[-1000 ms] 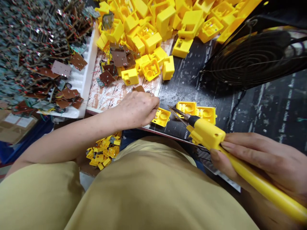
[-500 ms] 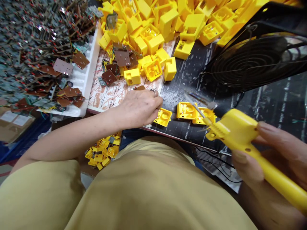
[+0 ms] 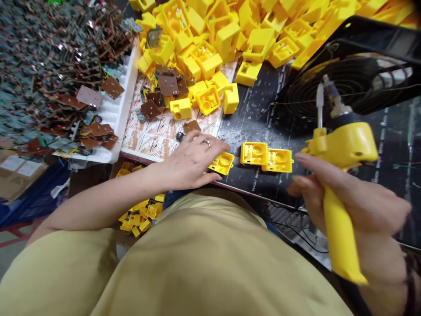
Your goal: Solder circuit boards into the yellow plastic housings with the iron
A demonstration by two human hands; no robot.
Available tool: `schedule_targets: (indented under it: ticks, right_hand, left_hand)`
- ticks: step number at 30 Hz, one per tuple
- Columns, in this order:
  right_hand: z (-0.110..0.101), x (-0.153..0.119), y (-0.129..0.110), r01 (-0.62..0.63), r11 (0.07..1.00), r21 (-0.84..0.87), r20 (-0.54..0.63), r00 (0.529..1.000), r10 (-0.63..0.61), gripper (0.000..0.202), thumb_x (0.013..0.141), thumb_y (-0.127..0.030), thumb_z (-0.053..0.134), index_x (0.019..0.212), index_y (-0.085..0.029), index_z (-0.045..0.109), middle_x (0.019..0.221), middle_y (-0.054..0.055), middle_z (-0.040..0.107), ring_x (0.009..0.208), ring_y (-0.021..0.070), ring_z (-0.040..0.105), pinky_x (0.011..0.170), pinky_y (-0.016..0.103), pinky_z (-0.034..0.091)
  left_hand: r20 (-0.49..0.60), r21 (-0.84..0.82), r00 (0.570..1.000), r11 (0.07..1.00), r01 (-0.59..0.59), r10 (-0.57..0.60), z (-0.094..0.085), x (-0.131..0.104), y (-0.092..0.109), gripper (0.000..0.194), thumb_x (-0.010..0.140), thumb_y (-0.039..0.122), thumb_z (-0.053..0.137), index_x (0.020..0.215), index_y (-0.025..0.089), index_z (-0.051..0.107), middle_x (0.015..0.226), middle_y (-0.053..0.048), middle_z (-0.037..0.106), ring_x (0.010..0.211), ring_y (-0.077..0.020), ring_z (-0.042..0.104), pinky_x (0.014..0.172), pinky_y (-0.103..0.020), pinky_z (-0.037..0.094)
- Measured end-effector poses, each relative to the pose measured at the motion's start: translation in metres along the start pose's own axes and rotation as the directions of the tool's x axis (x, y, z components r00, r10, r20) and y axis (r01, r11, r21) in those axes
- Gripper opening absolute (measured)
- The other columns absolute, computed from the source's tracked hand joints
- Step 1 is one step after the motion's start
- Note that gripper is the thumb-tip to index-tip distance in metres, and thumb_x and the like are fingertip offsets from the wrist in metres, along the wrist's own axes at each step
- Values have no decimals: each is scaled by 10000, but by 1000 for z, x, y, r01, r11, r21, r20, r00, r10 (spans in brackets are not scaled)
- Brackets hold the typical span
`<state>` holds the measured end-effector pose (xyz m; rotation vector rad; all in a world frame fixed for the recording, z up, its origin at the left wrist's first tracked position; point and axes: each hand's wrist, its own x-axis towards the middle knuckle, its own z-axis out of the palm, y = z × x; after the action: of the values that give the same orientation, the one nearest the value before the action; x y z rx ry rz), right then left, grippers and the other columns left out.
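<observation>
My left hand (image 3: pixel 194 160), with a ring on one finger, rests at the bench's front edge. Its thumb and index finger lie on either side of a small yellow plastic case (image 3: pixel 225 162), partly hidden under the hand. In my right hand (image 3: pixel 358 197) is a yellow soldering gun (image 3: pixel 342 224), its metal tip and a thin feed tube pointing up, away from the bench's edge. Between my hands, two more open yellow cases (image 3: pixel 253 153) lie side by side on the black bench top. A brown circuit board (image 3: pixel 191 127) sits just beyond my left hand.
A black fan (image 3: pixel 345 83) stands at the right. Yellow cases (image 3: pixel 226 37) are heaped along the back. At the left, a white foam tray (image 3: pixel 126 109) bears a large pile of circuit boards (image 3: pixel 66 66). More yellow parts (image 3: pixel 141 215) lie below the bench edge.
The soldering gun has swung from pointing left over the cases to pointing up, farther right. My left hand has shifted slightly left, its fingers spread wider across the case.
</observation>
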<state>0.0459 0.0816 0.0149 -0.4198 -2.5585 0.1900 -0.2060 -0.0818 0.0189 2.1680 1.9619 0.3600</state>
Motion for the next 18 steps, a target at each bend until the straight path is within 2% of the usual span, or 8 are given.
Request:
schedule_targets:
  ticks: [2, 4, 6, 8, 9, 11, 14, 18]
  right_hand:
    - [14, 14, 7, 103, 994, 34, -10, 995, -103, 305, 933, -270, 631, 1232, -312, 588, 779, -42, 695, 622, 146, 662, 573, 264, 516]
    - [27, 26, 12, 185, 978, 99, 21, 982, -188, 318, 916, -361, 658, 1204, -269, 560, 1030, 26, 721, 929, 205, 710, 762, 320, 581]
    - [37, 35, 14, 231, 959, 164, 47, 969, -241, 403, 907, -446, 655, 1215, -228, 514, 1195, 88, 680, 1135, 248, 655, 935, 405, 572]
    - [44, 41, 10, 247, 949, 194, 46, 964, -261, 401, 921, -416, 644, 1226, -207, 490, 1190, 104, 675, 1113, 240, 663, 969, 431, 564]
    - [47, 43, 6, 248, 948, 199, 35, 965, -260, 384, 924, -370, 647, 1231, -206, 484, 1153, 96, 684, 1068, 227, 677, 952, 420, 572]
    - [51, 47, -5, 241, 949, 203, 3, 969, -247, 396, 905, -283, 676, 1239, -211, 476, 1085, 73, 696, 1038, 213, 683, 928, 395, 580]
    - [57, 50, -22, 229, 952, 203, -39, 973, -226, 458, 866, -220, 717, 1251, -219, 469, 1063, 64, 696, 1047, 222, 681, 923, 397, 582]
    - [63, 49, -23, 215, 949, 230, -32, 976, -213, 479, 872, -256, 712, 1279, -226, 463, 1063, 59, 685, 1103, 247, 666, 970, 458, 571]
  left_hand:
    - [-23, -8, 1000, 1000, -17, 16, 8, -6, 0, 453, 929, 365, 593, 1303, 117, 530, 1264, -146, 664, 1175, -283, 578, 1037, -435, 414]
    - [10, -24, 997, 997, -70, 71, 6, -14, -3, 413, 956, 375, 561, 1291, 133, 560, 1278, -138, 666, 1147, -260, 601, 1003, -396, 438]
    - [82, -47, 987, 990, -137, 140, -5, -22, -11, 385, 974, 374, 539, 1293, 163, 580, 1290, -125, 667, 1148, -245, 616, 1010, -395, 429]
    - [132, -102, 973, 979, -174, 187, -21, -27, -19, 367, 971, 396, 546, 1277, 202, 607, 1322, -110, 655, 1189, -238, 612, 1040, -404, 405]
    - [121, -123, 978, 981, -153, 168, -30, -26, -23, 353, 968, 418, 546, 1244, 216, 631, 1323, -99, 657, 1195, -232, 614, 1038, -398, 405]
    - [46, -75, 999, 997, -4, 7, -42, -16, -29, 331, 976, 444, 504, 1129, 213, 685, 1242, -88, 696, 1132, -225, 641, 978, -382, 432]
    - [-49, 212, 955, 932, 295, -292, -45, 13, -30, 355, 972, 407, 462, 988, 159, 715, 1028, -122, 728, 1019, -266, 646, 860, -400, 445]
    - [61, 428, 943, 862, 271, -327, -27, 41, -28, 293, 942, 332, 472, 976, 136, 687, 958, -142, 705, 1047, -318, 603, 852, -444, 430]
